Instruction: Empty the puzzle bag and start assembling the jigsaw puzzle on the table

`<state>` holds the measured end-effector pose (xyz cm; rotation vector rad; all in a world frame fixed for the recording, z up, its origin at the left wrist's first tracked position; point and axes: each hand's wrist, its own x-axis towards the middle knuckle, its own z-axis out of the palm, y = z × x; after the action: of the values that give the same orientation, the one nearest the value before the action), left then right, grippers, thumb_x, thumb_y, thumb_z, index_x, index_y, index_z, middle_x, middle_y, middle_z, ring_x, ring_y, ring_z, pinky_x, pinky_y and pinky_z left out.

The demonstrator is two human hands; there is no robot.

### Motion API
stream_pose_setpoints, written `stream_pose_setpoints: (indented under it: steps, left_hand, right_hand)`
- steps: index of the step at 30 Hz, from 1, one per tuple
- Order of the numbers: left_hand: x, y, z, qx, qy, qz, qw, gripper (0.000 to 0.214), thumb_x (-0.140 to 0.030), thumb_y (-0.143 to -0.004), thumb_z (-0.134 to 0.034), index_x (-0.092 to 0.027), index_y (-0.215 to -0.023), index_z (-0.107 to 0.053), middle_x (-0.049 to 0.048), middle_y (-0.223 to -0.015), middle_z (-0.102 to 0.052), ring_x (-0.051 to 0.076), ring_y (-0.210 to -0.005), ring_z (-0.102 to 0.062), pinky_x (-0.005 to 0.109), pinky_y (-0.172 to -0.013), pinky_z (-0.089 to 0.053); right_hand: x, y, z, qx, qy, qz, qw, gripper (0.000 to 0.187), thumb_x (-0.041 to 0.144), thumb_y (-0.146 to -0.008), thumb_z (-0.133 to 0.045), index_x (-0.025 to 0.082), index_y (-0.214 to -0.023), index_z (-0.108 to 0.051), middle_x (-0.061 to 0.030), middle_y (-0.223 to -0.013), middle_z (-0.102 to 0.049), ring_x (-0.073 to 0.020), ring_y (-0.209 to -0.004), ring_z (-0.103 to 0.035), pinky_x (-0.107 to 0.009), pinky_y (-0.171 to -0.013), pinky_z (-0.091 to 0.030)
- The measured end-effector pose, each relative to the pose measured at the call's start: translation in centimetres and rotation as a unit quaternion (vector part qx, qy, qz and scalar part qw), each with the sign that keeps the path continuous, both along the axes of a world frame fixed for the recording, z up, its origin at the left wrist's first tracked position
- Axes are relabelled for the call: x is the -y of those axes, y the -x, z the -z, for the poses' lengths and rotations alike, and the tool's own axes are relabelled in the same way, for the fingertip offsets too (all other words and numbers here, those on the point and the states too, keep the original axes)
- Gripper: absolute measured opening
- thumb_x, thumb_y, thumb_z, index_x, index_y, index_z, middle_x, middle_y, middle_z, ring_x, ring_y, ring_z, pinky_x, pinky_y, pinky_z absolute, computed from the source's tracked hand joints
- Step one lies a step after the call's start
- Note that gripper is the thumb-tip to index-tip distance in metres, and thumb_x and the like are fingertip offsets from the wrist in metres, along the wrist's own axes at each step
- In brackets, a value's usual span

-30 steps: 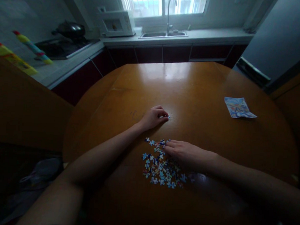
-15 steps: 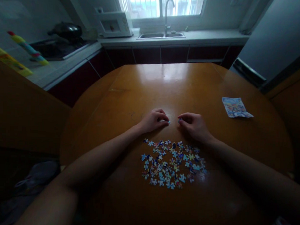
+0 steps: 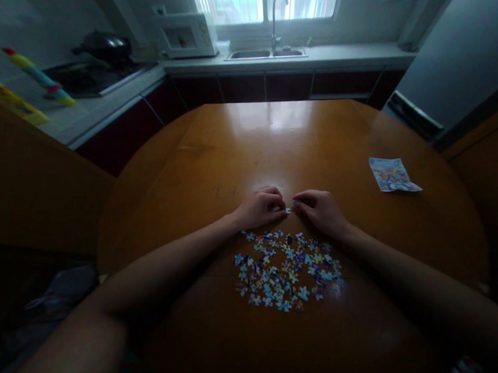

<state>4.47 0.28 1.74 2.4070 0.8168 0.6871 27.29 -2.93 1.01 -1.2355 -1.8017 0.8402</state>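
Two bare hands work close together over one wooden counter (image 3: 233,172). The left hand (image 3: 261,209) is nearly closed, thumb and forefinger pinching a small pale-blue puzzle piece (image 3: 288,211); whether its curled fingers hide another cannot be told. The right hand (image 3: 321,211) is likewise drawn into a pinch, with a second blue piece (image 3: 294,203) at its fingertips. The two pieces are near each other, a narrow gap between them.

On the near side of the hands lies one loose spread of puzzle pieces (image 3: 293,277), many dozens, overlapping too much for an exact count; blue, white, yellow and purple show among them. One creased printed sheet (image 3: 392,174) lies well apart on the right.

Beyond, one sink (image 3: 273,54) has two basins, their insides too foreshortened to make out, and one tap (image 3: 274,22). One dark pot (image 3: 107,45) sits on the stove, contents hidden, and one white microwave (image 3: 183,36) stands nearby. Two yellow bottles lean at far left, their labels blurred. The sheet's print is too small to read.
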Motion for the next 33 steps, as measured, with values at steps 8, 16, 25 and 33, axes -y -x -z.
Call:
stream_pose_setpoints:
  steps: [8,16,25,33]
  left_hand:
    - [-0.1,0.0,-0.1,0.008,0.004,-0.012,1.0,0.011,-0.03,-0.087,-0.074,-0.019,-0.088,-0.075,0.0043,-0.091,-0.065,0.017,-0.088,-0.059,0.031,-0.082,-0.048]
    - [0.1,0.0,-0.4,0.0,0.008,-0.017,1.0,0.012,-0.03,-0.088,-0.072,-0.019,-0.087,-0.073,0.0046,-0.092,-0.065,0.018,-0.092,-0.06,0.032,-0.083,-0.048]
    - [0.0,0.1,-0.3,-0.002,0.011,-0.017,1.0,0.009,-0.028,-0.087,-0.073,-0.019,-0.087,-0.073,0.0043,-0.093,-0.066,0.019,-0.093,-0.06,0.033,-0.085,-0.048]
    - [0.0,0.0,-0.3,0.0,0.007,-0.025,1.0,0.008,-0.027,-0.086,-0.074,-0.019,-0.087,-0.073,0.0043,-0.092,-0.066,0.018,-0.091,-0.06,0.033,-0.084,-0.048]
  right_hand:
    - [-0.2,-0.5,0.2,0.048,-0.026,-0.028,0.998,0.016,0.022,-0.086,-0.071,0.018,-0.1,-0.078,-0.0083,-0.094,-0.079,-0.0211,-0.083,-0.071,-0.035,-0.076,-0.054]
    - [-1.1,-0.8,0.1,0.084,-0.055,-0.098,0.99,0.01,0.019,-0.087,-0.071,0.017,-0.096,-0.076,-0.0063,-0.088,-0.075,-0.0175,-0.075,-0.065,-0.031,-0.07,-0.049]
    - [-0.7,-0.8,-0.4,0.127,-0.066,-0.12,0.982,0.005,0.021,-0.089,-0.068,0.018,-0.089,-0.071,-0.0033,-0.08,-0.066,-0.015,-0.07,-0.057,-0.029,-0.065,-0.044]
    - [-0.6,-0.7,-0.3,0.14,-0.068,-0.108,0.982,0.004,0.02,-0.087,-0.067,0.019,-0.089,-0.071,-0.0034,-0.083,-0.065,-0.0148,-0.072,-0.057,-0.029,-0.066,-0.043]
